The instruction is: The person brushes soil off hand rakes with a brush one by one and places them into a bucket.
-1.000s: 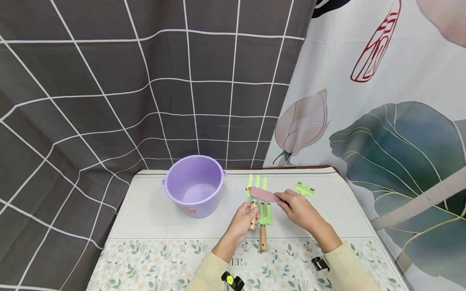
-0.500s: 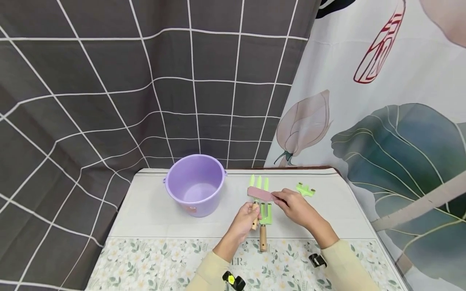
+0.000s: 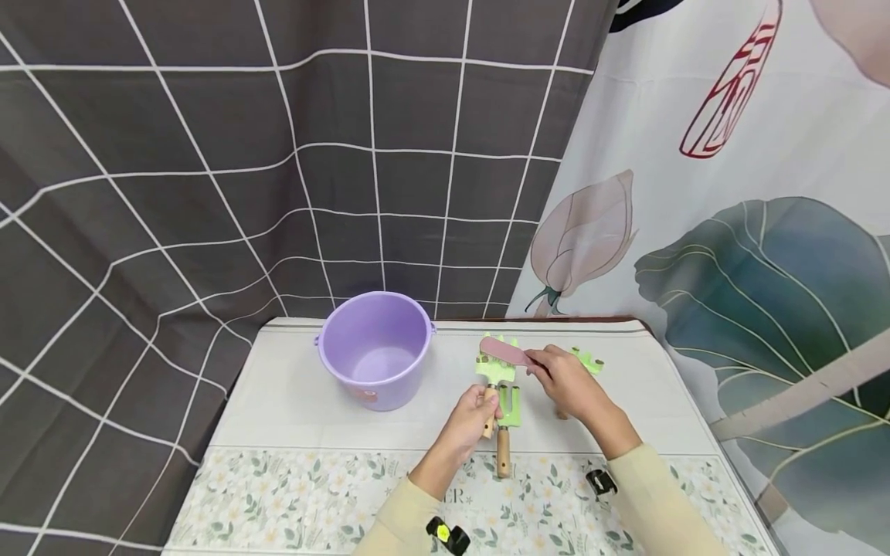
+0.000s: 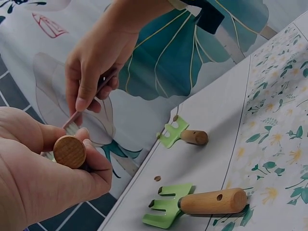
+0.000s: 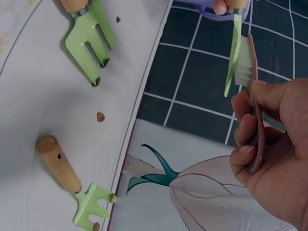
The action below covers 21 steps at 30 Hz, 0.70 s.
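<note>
My left hand [image 3: 467, 421] grips the wooden handle [image 4: 70, 151] of a small green garden fork [image 3: 495, 372], its prongs pointing away from me. My right hand [image 3: 572, 386] holds a pink brush [image 3: 504, 351] by its handle, fingers curled round it. In the right wrist view the white bristles [image 5: 243, 65] lie right against the fork's green metal. A second green fork [image 3: 511, 405] lies on the table just right of my left hand. Behind my right hand lies a small green rake [image 4: 174, 132], partly hidden in the head view; brown bits cling to its tips.
A purple bucket [image 3: 417, 371] stands on the table [image 3: 278, 394], left of my hands. Small brown crumbs [image 5: 100, 117] lie near the tools. A dark gridded curtain [image 3: 334, 185] and a white printed one [image 3: 598, 123] hang behind the table.
My right hand and the brush have moved away from me along the held fork, from mid-prong toward the tips. My left hand keeps its grip on the handle. The head view has shifted slightly.
</note>
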Tool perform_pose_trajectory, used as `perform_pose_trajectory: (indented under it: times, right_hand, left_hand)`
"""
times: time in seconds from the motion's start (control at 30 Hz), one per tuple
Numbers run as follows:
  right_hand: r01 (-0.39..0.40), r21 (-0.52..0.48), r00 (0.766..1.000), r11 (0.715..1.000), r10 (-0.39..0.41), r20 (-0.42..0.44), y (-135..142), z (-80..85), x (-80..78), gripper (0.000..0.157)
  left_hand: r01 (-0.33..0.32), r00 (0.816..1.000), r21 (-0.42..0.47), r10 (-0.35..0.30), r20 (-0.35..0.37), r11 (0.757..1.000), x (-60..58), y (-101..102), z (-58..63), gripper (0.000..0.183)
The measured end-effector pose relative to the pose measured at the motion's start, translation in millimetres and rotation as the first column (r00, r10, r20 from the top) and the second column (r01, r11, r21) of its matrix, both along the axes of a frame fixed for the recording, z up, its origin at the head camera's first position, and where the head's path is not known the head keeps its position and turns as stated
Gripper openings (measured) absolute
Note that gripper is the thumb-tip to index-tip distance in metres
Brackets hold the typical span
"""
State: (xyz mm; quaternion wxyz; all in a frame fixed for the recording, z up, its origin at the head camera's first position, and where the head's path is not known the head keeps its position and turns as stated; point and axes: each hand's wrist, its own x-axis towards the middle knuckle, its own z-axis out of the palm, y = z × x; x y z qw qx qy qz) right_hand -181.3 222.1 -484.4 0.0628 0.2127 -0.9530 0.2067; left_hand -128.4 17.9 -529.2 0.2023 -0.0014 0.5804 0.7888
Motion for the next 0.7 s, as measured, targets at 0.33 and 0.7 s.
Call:
perform_pose_trajectory:
  times: [0.33,0.7]
  right_hand:
    - [-0.062,-0.048,0.998,0.997,0.062,-0.002,2.1,2.2,3.2,0.026]
    - [-0.095,0.003,0.995,0.995,0.095,-0.031,-6.1,1.9,7.7,0.022]
  left_hand:
    - [0.002,1.000,-0.006,-0.002,0.010,1.000,-1.5,-1.0,-1.6,0.018]
    - [-0.005,1.000,-0.037,0.005,0.000,0.999,-0.1,1.6,0.9,0.020]
